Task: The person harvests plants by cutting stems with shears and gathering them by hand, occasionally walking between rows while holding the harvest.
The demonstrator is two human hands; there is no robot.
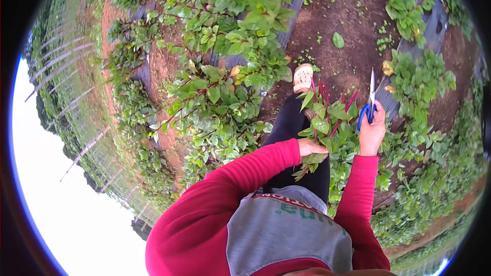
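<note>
My left hand (310,147) is closed around a bunch of cut leafy greens with red stems (327,122), held in front of my leg. Just to the right of the bunch, my right hand (372,132) grips blue-handled scissors (370,99); the blades are closed and point away from me. Both arms are in red sleeves. The two hands are a short distance apart, with the greens between them.
I stand on a bare brown soil path (353,25), and my light shoe (303,77) is on it. A dense row of the same red-stemmed plants (225,71) runs on the left, and another row (419,76) on the right. Dark mulch sheet shows under the plants.
</note>
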